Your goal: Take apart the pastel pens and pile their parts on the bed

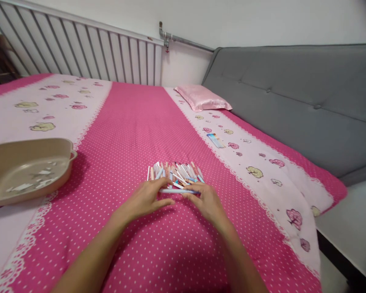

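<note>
A pile of pens (179, 171), mostly white, pink and pale blue, lies on the pink dotted bedspread (134, 122). Crosswise at its near side is a pale blue pen (175, 191). My right hand (205, 199) has thumb and fingers closed around that pen's right end. At the other end, the fingers of my left hand (148, 197) reach over the pen and the edge of the pile. The left thumb is stretched out, apart from the pen. My fingers hide part of the pile.
On the left stands a beige plastic basin (64, 179) with several small white pieces inside. A flat pack of coloured pens (216, 140) lies right of the pile. Farther back are a pink pillow (203, 97), a grey headboard (286, 85) and a white radiator (88, 44).
</note>
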